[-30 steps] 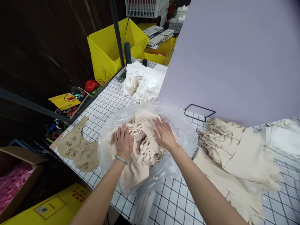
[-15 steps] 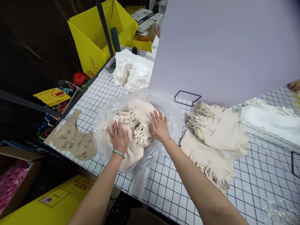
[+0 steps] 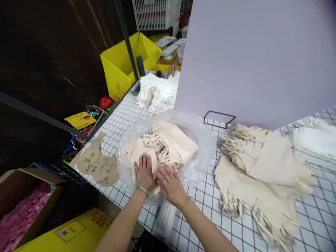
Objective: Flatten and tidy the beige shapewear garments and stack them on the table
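Note:
A bundle of beige fabric pieces (image 3: 181, 140) lies inside a spread clear plastic bag (image 3: 202, 154) on the grid-patterned table (image 3: 199, 213). My left hand (image 3: 145, 173), with a green bangle at the wrist, rests flat on the front left of the bundle, fingers stretched. Beside it, almost touching, my right hand (image 3: 170, 185) lies flat on the bundle's front edge, fingers extended. Neither hand grips anything. To the right are two more piles of beige fabric pieces (image 3: 273, 154), overlapping. A brown paper pattern (image 3: 98, 164) with handwriting lies to the left of the bag.
White fabric stacks stand at the back (image 3: 160, 92) and far right (image 3: 315, 140). A pale purple board (image 3: 249, 63) rises behind the bag. Another person's hand (image 3: 173, 66) touches the back stack. Yellow boxes (image 3: 115, 70) and a carton of pink pieces (image 3: 28, 210) stand around the table.
My right hand has moved from the bundle's right side to its front, next to my left hand. The fabric at the right now lies uncovered. The view has shifted.

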A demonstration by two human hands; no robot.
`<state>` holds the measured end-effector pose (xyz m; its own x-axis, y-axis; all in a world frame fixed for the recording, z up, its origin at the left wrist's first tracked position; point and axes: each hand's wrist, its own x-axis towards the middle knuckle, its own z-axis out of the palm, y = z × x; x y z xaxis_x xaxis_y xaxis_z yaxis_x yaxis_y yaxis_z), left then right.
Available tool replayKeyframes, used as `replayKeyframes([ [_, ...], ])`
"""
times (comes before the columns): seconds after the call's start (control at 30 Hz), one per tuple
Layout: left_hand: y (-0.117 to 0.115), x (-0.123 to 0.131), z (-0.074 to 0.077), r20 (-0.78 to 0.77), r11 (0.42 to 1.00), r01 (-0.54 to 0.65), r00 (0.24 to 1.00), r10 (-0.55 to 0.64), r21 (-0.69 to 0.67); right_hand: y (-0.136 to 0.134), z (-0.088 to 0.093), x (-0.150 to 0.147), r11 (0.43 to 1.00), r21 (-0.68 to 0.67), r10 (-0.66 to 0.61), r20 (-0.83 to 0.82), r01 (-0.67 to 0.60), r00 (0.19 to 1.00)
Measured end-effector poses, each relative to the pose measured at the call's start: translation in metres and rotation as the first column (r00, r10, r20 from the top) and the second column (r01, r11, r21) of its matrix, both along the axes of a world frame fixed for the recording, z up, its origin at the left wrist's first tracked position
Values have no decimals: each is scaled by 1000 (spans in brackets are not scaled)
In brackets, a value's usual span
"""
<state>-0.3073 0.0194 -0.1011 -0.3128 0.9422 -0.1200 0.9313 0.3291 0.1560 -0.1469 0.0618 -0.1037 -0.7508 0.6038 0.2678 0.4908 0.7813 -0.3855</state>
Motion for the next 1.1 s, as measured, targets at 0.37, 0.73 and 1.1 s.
replayKeyframes([
  [0.37,43,-88,53,67,867,-365,929,365,340,32,38,-102,996,-28,90,118,-87,989],
  [0.73,71,-171,121,192,889,-441,890,414,122,77,5,-190,980,-118,186,274,-159,944],
  [1.1,-103,-10,35,786,374,-871,-21,618,-317,-3,24,-40,994,-84,59,-98,-67,993],
])
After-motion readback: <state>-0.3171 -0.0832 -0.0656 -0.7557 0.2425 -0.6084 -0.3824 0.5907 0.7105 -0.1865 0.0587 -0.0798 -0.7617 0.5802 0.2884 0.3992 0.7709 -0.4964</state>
